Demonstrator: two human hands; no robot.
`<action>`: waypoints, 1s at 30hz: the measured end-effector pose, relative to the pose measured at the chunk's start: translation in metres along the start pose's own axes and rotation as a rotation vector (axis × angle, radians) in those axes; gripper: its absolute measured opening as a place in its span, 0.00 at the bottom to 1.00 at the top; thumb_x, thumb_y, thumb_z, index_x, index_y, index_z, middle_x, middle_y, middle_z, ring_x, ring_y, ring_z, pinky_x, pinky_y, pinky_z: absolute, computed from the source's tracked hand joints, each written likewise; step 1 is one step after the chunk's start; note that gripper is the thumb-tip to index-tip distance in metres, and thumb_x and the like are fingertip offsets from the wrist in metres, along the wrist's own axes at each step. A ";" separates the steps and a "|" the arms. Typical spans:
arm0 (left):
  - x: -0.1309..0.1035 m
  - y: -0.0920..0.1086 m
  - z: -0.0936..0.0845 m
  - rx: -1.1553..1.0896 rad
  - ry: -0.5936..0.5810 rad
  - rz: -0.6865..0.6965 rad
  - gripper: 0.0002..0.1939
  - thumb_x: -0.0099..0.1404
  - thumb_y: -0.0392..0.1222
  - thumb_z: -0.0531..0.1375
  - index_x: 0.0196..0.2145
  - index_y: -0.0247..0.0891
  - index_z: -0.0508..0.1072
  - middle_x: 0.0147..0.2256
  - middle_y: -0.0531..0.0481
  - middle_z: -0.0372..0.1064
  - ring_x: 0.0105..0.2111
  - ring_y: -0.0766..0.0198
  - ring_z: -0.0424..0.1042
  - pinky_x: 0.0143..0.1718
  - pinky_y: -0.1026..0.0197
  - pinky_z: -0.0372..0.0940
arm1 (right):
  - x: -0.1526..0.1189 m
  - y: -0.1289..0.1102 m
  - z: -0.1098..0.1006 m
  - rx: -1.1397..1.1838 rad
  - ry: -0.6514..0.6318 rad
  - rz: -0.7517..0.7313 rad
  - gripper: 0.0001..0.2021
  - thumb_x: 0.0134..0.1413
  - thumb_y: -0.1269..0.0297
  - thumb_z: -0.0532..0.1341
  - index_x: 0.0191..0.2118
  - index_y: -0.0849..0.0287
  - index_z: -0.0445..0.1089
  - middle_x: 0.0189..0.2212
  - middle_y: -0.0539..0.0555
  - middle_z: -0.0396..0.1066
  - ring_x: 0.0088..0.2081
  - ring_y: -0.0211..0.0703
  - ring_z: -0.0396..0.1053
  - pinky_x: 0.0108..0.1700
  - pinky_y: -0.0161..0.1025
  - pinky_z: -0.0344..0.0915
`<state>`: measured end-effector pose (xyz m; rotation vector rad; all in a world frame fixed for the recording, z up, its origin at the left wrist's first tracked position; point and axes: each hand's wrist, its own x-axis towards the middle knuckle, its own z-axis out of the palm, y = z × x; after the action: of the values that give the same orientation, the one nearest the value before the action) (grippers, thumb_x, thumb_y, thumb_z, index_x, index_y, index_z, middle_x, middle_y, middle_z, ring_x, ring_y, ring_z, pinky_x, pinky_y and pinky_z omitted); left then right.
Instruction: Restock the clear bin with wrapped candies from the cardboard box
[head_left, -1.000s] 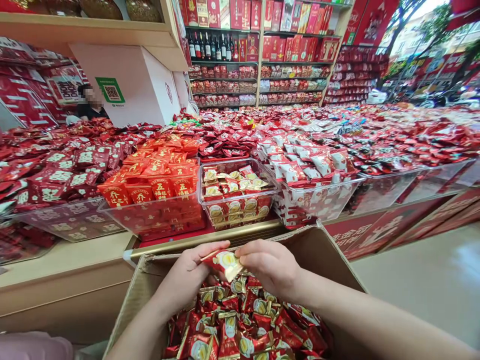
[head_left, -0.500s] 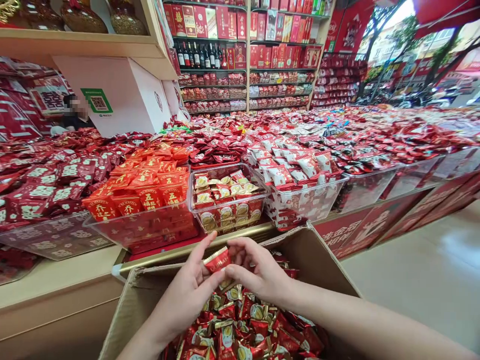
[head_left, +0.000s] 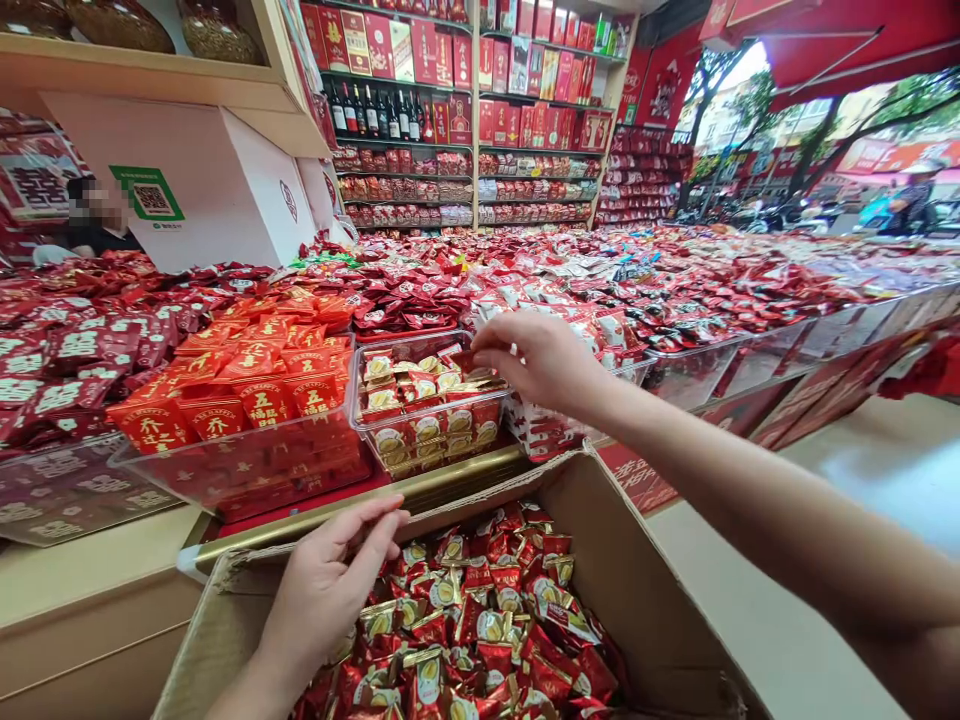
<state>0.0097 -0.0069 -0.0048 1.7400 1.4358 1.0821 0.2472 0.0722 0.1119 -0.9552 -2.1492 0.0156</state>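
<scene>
Parted from my left grip since half a second ago, my right grip has reached beyond the cardboard carton to a clear tub. With the arm stretched from the lower right and the wrist bent, my right fingers curl down at a dark red wrapper by the tub's right side; whether they hold it, I cannot tell. My left grip hangs loosely unclosed over the carton, fingertips near its far rim. Red-and-gold sweets fill the carton and lie stacked in the tub. The carton's far wall stands before the gold-edged surface. Orange-red packets flank the tub; red-and-white packets are partly hidden by my right grip.
</scene>
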 end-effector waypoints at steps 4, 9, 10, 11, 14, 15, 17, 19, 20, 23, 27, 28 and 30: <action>0.025 0.034 -0.004 0.353 0.227 0.446 0.10 0.58 0.41 0.55 0.38 0.41 0.70 0.39 0.48 0.69 0.40 0.60 0.68 0.46 0.57 0.59 | 0.020 0.027 0.001 -0.226 -0.173 0.020 0.06 0.48 0.71 0.53 0.32 0.61 0.66 0.28 0.51 0.68 0.31 0.36 0.62 0.32 0.34 0.54; 0.095 0.082 0.004 0.703 -0.016 0.504 0.15 0.60 0.38 0.49 0.43 0.37 0.70 0.45 0.46 0.68 0.46 0.59 0.63 0.50 0.56 0.54 | 0.027 0.039 0.015 -0.372 -0.291 -0.027 0.07 0.46 0.71 0.54 0.33 0.61 0.66 0.29 0.53 0.69 0.30 0.37 0.62 0.31 0.34 0.52; 0.110 0.088 0.007 0.731 -0.066 0.462 0.15 0.59 0.39 0.50 0.42 0.36 0.71 0.44 0.45 0.69 0.46 0.56 0.63 0.50 0.55 0.53 | 0.029 0.039 0.016 -0.398 -0.315 -0.037 0.07 0.46 0.71 0.54 0.33 0.61 0.66 0.29 0.54 0.69 0.30 0.37 0.62 0.30 0.34 0.52; 0.123 0.092 0.011 0.747 -0.106 0.426 0.15 0.57 0.40 0.51 0.41 0.36 0.72 0.42 0.44 0.71 0.44 0.55 0.65 0.47 0.54 0.55 | 0.032 0.038 0.015 -0.421 -0.335 -0.044 0.07 0.46 0.71 0.54 0.33 0.61 0.66 0.29 0.54 0.69 0.30 0.38 0.63 0.30 0.34 0.51; 0.150 0.096 0.021 0.765 -0.298 0.313 0.14 0.53 0.44 0.55 0.35 0.39 0.75 0.31 0.49 0.75 0.31 0.58 0.71 0.33 0.62 0.63 | 0.041 0.032 0.011 -0.479 -0.383 -0.041 0.08 0.45 0.74 0.53 0.33 0.60 0.66 0.29 0.54 0.70 0.29 0.39 0.63 0.28 0.33 0.50; 0.156 0.096 0.022 0.766 -0.364 0.286 0.14 0.52 0.45 0.55 0.33 0.40 0.76 0.28 0.51 0.76 0.28 0.60 0.71 0.30 0.64 0.63 | 0.044 0.030 0.009 -0.495 -0.402 -0.034 0.09 0.45 0.74 0.53 0.33 0.60 0.66 0.29 0.54 0.70 0.30 0.39 0.64 0.28 0.33 0.50; 0.163 0.096 0.022 0.768 -0.461 0.250 0.13 0.51 0.47 0.56 0.31 0.41 0.76 0.26 0.54 0.76 0.26 0.63 0.71 0.26 0.67 0.62 | 0.047 0.027 0.007 -0.524 -0.448 -0.024 0.09 0.44 0.75 0.53 0.33 0.60 0.66 0.30 0.55 0.70 0.31 0.40 0.65 0.28 0.33 0.51; 0.165 0.096 0.020 0.779 -0.499 0.219 0.14 0.51 0.48 0.55 0.32 0.40 0.76 0.27 0.55 0.75 0.27 0.63 0.71 0.26 0.68 0.61 | 0.049 0.025 0.006 -0.548 -0.483 -0.035 0.10 0.44 0.76 0.53 0.34 0.61 0.66 0.31 0.56 0.70 0.32 0.41 0.65 0.28 0.33 0.51; 0.166 0.096 0.018 0.787 -0.502 0.205 0.14 0.51 0.48 0.55 0.32 0.40 0.76 0.27 0.54 0.75 0.27 0.63 0.71 0.26 0.68 0.61 | 0.050 0.024 0.005 -0.557 -0.494 -0.045 0.10 0.44 0.77 0.53 0.34 0.62 0.66 0.31 0.57 0.70 0.33 0.41 0.65 0.28 0.33 0.51; 0.164 0.096 0.015 0.822 -0.478 0.168 0.12 0.51 0.45 0.57 0.30 0.37 0.76 0.26 0.53 0.75 0.27 0.62 0.71 0.27 0.66 0.60 | 0.051 0.023 0.005 -0.578 -0.535 -0.041 0.12 0.43 0.78 0.53 0.36 0.63 0.66 0.33 0.58 0.70 0.35 0.43 0.66 0.29 0.33 0.53; 0.160 0.093 0.014 0.835 -0.425 0.146 0.10 0.54 0.44 0.57 0.29 0.34 0.73 0.26 0.52 0.72 0.26 0.64 0.69 0.28 0.61 0.61 | 0.053 0.020 0.006 -0.598 -0.614 -0.001 0.13 0.41 0.77 0.55 0.36 0.62 0.68 0.35 0.58 0.70 0.37 0.45 0.67 0.31 0.35 0.57; 0.159 0.092 0.013 0.828 -0.416 0.146 0.11 0.55 0.44 0.56 0.29 0.34 0.73 0.26 0.52 0.72 0.26 0.64 0.69 0.28 0.61 0.61 | 0.052 0.019 0.008 -0.604 -0.631 0.009 0.13 0.41 0.76 0.55 0.36 0.61 0.68 0.35 0.58 0.70 0.37 0.46 0.67 0.32 0.35 0.58; 0.157 0.089 0.013 0.808 -0.397 0.152 0.11 0.54 0.45 0.55 0.29 0.35 0.73 0.25 0.52 0.72 0.26 0.64 0.69 0.27 0.63 0.60 | 0.051 0.016 0.012 -0.622 -0.661 0.023 0.13 0.41 0.75 0.55 0.36 0.60 0.69 0.35 0.58 0.70 0.39 0.47 0.66 0.35 0.38 0.59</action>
<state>0.0728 0.1284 0.0973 2.4673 1.5986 0.1554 0.2282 0.1199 0.1319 -1.4790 -2.8261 -0.3989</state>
